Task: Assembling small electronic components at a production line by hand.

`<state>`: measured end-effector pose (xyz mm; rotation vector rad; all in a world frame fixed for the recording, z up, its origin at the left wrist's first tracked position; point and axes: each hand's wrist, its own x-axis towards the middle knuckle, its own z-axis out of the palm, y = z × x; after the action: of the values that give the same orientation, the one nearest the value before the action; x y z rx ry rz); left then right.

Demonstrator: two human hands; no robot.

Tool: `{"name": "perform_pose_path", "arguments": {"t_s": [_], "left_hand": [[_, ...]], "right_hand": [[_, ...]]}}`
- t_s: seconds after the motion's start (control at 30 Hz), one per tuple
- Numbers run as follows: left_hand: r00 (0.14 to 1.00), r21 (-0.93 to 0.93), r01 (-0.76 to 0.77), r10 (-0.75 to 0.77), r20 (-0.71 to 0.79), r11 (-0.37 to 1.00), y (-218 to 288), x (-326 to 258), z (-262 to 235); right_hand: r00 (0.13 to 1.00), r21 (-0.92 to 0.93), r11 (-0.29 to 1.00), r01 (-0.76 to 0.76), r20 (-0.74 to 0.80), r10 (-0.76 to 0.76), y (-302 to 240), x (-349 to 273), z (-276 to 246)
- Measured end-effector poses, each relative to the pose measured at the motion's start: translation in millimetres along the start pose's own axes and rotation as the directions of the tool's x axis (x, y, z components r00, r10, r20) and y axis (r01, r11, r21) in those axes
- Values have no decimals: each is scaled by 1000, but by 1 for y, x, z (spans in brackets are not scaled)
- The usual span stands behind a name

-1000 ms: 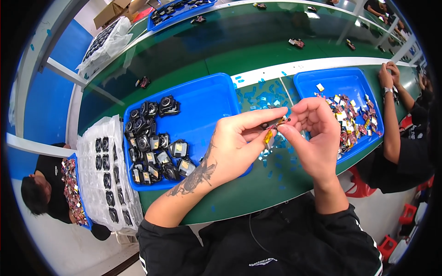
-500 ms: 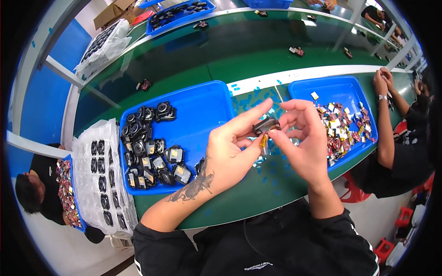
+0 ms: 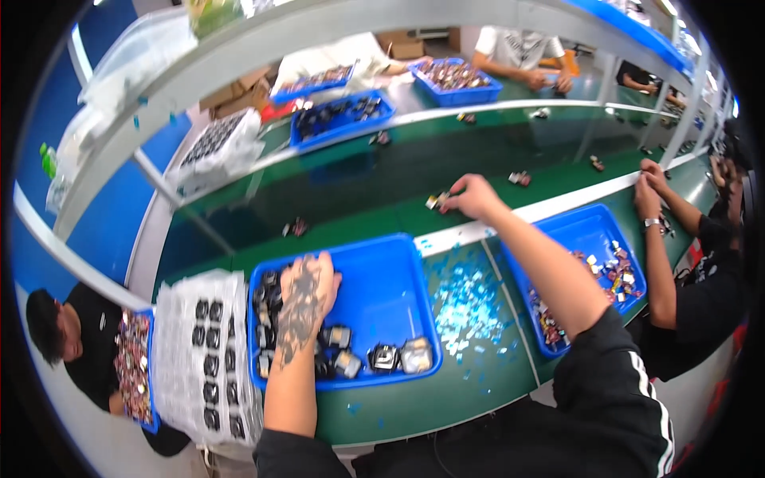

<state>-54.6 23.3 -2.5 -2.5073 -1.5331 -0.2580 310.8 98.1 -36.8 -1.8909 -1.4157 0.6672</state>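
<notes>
My left hand (image 3: 307, 280) is over the left blue tray (image 3: 431, 319), its tattooed back up and its fingers bent down. They are mostly hidden, so I cannot see whether they hold anything. Black watch-like cases (image 3: 338, 335) lie around and below it, two of them near the tray's front right corner (image 3: 416, 355). Out over the dark green belt, my right hand (image 3: 476, 199) pinches a small circuit board assembly (image 3: 437, 202) with a pale, yellowish part at its left end.
The right blue tray (image 3: 522, 299) holds many small board assemblies, under my right forearm. Blue film scraps (image 3: 470, 311) litter the bench between the trays. A white plastic tray stack (image 3: 171, 350) with black cases stands left. A co-worker's hands (image 3: 649, 187) are at right. Frame bars (image 3: 319, 32) cross above.
My hands have parted from the black case they held together. The left moved left over its tray; the right reached forward to the belt and took a board assembly. The view tilted up.
</notes>
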Motion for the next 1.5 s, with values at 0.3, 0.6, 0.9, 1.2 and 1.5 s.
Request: {"name": "perform_pose_path", "arguments": {"t_s": [0.3, 0.6, 0.9, 1.2, 1.5], "left_hand": [[974, -72, 128, -112, 195, 989, 16, 24, -19], [988, -421, -7, 70, 134, 907, 12, 25, -40], [889, -700, 458, 284, 359, -548, 85, 28, -46], [853, -566, 516, 326, 407, -643, 113, 7, -49], [926, -933, 331, 239, 293, -139, 116, -4, -60]], "right_hand": [[971, -203, 965, 164, -142, -195, 9, -9, -63], [978, -325, 935, 142, 190, -83, 51, -117, -186], [955, -386, 899, 207, 281, -99, 45, -166, -165], [960, -611, 740, 280, 193, -204, 51, -192, -165], [989, -562, 822, 95, -43, -144, 23, -201, -169]]}}
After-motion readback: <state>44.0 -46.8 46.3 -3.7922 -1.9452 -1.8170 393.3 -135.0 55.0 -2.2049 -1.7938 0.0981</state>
